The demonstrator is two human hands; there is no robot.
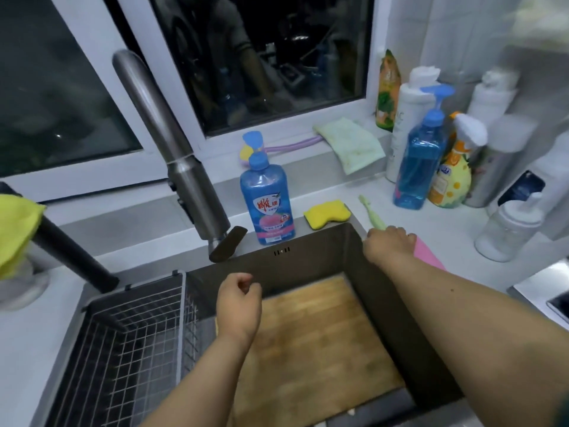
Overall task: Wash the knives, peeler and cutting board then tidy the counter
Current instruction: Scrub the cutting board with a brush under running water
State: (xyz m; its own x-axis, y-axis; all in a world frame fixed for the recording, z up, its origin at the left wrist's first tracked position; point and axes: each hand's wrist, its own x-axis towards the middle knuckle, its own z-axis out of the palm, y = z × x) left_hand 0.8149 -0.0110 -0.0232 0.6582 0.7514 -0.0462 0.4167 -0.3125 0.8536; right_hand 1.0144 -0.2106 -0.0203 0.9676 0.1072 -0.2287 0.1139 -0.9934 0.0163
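A: Where does the cutting board [311, 340] lie?

B: It lies flat at the bottom of the dark sink [385, 303], wooden face up, filling most of the basin. A wire basket [129, 349] sits in the sink's left part, just beside the board.

A: And the hands?

B: The left hand [238, 303] hangs over the board's near-left area, fingers loosely curled toward the palm, with nothing in its grip. It does not seem to touch the wood, though the view from above leaves that uncertain.

A: The right one?

B: The right hand [389, 245] is at the sink's far right corner, on the rim where the worktop [437, 223] begins. Its fingers are curled downward, knuckles to the camera. A pale green handle [371, 212] lies on the worktop just beyond the knuckles, and a pink cloth [428, 255] shows at its right side. Whether the grip has closed on either one cannot be told; the fingertips are hidden.

A: So the board is apart from that grip?

B: Yes, it lies lower and nearer the person, under the right forearm.

A: What else stands nearby?

B: A blue dish soap bottle [268, 204] stands behind the sink, a yellow sponge [326, 214] to its right, and the steel faucet [178, 155] slants down to its left. More bottles crowd the far right corner.
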